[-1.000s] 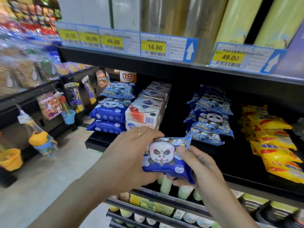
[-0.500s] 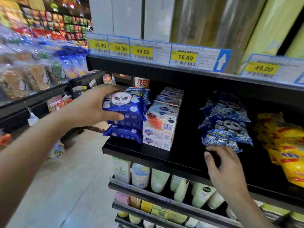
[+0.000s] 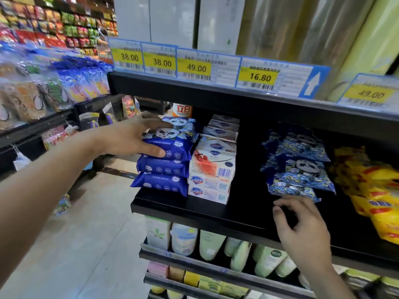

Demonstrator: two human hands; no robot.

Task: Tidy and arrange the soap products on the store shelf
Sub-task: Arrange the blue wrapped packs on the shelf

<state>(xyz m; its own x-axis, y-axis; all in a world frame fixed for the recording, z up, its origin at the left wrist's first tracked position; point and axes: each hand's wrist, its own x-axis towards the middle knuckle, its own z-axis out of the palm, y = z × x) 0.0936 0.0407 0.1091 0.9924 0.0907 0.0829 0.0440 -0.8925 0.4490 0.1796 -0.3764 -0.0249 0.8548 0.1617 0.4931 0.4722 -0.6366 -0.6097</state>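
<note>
A dark blue panda soap pack (image 3: 174, 143) lies on top of a stack of two like packs (image 3: 162, 182) at the left end of the black shelf (image 3: 194, 209). My left hand (image 3: 133, 137) grips that top pack, fingers over its top and thumb along its front edge. Stacked white soap boxes (image 3: 212, 169) stand right beside the stack. Further right is a loose pile of blue panda packs (image 3: 302, 167). My right hand (image 3: 302, 225) hovers just below and in front of that pile, fingers loosely curled, holding nothing.
Yellow soap packs (image 3: 380, 190) are heaped at the far right of the shelf. A bare gap of shelf lies between the boxes and the loose pile. Price labels (image 3: 259, 76) line the shelf above. Bottles (image 3: 211, 244) fill the shelf below. The aisle floor (image 3: 86, 244) is at left.
My left hand has carried the panda pack left and set it on the stack beside the boxes. My right hand let go of it and now hangs by the loose pile.
</note>
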